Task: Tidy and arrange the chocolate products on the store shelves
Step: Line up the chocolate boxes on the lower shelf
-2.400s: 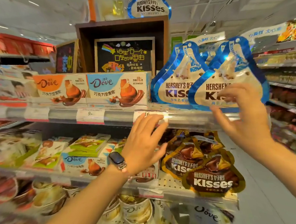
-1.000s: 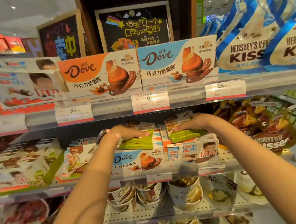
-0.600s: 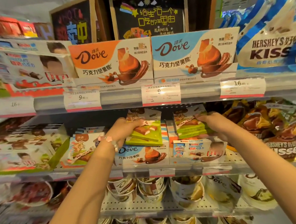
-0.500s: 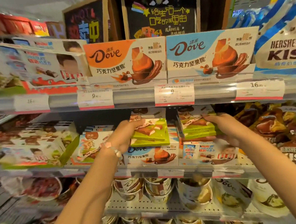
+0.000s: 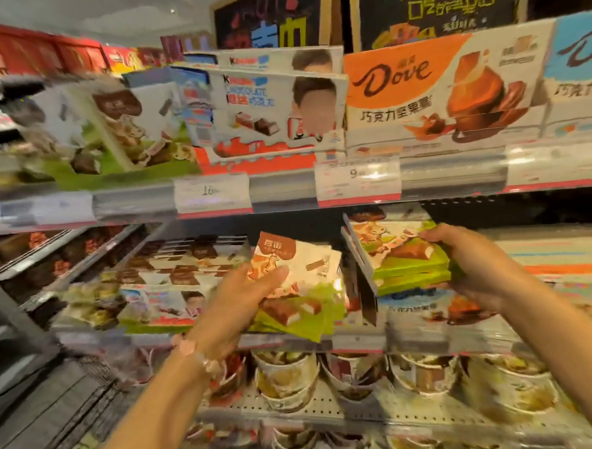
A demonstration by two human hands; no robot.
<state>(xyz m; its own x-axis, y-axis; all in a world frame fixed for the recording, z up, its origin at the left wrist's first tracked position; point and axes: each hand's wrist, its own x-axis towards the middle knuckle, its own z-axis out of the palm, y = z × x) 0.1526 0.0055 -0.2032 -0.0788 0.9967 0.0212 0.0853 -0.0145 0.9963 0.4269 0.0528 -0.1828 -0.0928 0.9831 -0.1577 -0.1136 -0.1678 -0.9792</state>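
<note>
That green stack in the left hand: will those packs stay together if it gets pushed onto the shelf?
Probably not. The packs already fan out under the left hand, so they likely slide apart. They look thin, flat and glossy: probably light and slippery.

Metal shelving (image 5: 286, 194) spans the view; clear price-tag rail at 12 o'clock. Chalkboard signs (image 5: 270, 16) at 12 o'clock. Grey ceiling (image 5: 105, 14) at 11 o'clock.

My forearms are bare, no sleeves showing. Just behind my left hand (image 5: 239, 306), a bracelet (image 5: 200, 356) of pale pink beads circles the wrist. My right hand (image 5: 475, 263) wears nothing.
</note>
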